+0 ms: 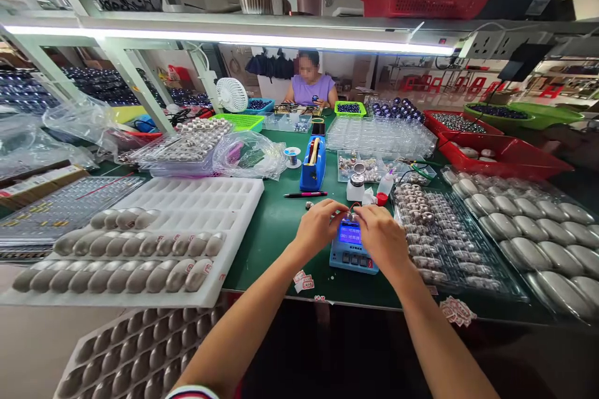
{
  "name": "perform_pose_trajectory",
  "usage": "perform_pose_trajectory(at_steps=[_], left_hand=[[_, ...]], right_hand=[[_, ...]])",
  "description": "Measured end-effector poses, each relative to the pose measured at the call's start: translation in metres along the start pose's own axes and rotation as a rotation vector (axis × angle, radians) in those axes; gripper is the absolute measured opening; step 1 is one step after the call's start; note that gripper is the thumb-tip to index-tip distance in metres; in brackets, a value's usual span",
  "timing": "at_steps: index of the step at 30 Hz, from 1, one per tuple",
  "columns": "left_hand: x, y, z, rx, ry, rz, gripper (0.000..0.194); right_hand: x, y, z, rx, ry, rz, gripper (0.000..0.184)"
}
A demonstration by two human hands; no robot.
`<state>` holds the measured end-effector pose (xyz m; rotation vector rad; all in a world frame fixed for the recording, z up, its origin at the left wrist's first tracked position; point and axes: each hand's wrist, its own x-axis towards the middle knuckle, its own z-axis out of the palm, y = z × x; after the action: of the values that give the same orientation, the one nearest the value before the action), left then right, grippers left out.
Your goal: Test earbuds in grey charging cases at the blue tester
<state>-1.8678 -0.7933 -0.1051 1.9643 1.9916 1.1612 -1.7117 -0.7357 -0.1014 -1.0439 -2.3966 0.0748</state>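
Observation:
My left hand [318, 224] and my right hand [381, 234] meet over the top edge of a light-blue tester [354, 265] with a lit blue screen and a row of dark buttons. Both hands pinch at a small silvery piece [350, 216], partly hidden by the fingertips; its exact kind cannot be made out. A red wire shows just behind the fingers. Beyond them stand a white bottle with a metal top [355, 188] and a red cap [382, 199]. Another small piece [309, 205] lies beside my left hand.
On the left lies a white foam tray [243, 212] with rows of glossy grey oval cases. To the right, clear trays hold small grey parts [425, 230] and larger ovals [510, 224]. A blue tape dispenser [313, 165] and a pen [306, 194] lie ahead. A person [312, 84] sits opposite.

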Motion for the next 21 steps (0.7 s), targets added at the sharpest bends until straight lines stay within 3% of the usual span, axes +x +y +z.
perform_pose_trajectory(at_steps=[4, 8, 10, 12, 14, 16, 18, 21], left_hand=[[-0.007, -0.002, 0.007, 0.031, 0.042, 0.023, 0.028], [-0.052, 0.015, -0.021, -0.093, 0.096, 0.074, 0.036], [-0.084, 0.025, -0.04, -0.264, -0.017, 0.065, 0.034], [-0.122, 0.028, -0.052, -0.449, -0.217, -0.004, 0.031], [-0.166, 0.023, -0.051, -0.552, -0.406, -0.155, 0.03], [-0.213, 0.007, -0.042, -0.513, -0.495, -0.394, 0.029], [-0.262, -0.013, -0.033, -0.364, -0.47, -0.683, 0.025], [-0.333, -0.042, -0.032, -0.173, -0.28, -0.991, 0.017]], right_hand=[[-0.013, 0.004, 0.004, 0.073, 0.066, -0.079, 0.034], [-0.05, 0.0, -0.003, 0.246, 0.163, -0.253, 0.032], [-0.075, -0.006, -0.004, 0.382, 0.148, -0.359, 0.029], [-0.104, -0.011, 0.001, 0.518, 0.078, -0.467, 0.032], [-0.134, -0.01, 0.015, 0.615, -0.034, -0.535, 0.031], [-0.163, -0.003, 0.036, 0.649, -0.163, -0.579, 0.027], [-0.188, 0.007, 0.06, 0.611, -0.265, -0.634, 0.024], [-0.212, 0.022, 0.091, 0.562, -0.323, -0.698, 0.024]])
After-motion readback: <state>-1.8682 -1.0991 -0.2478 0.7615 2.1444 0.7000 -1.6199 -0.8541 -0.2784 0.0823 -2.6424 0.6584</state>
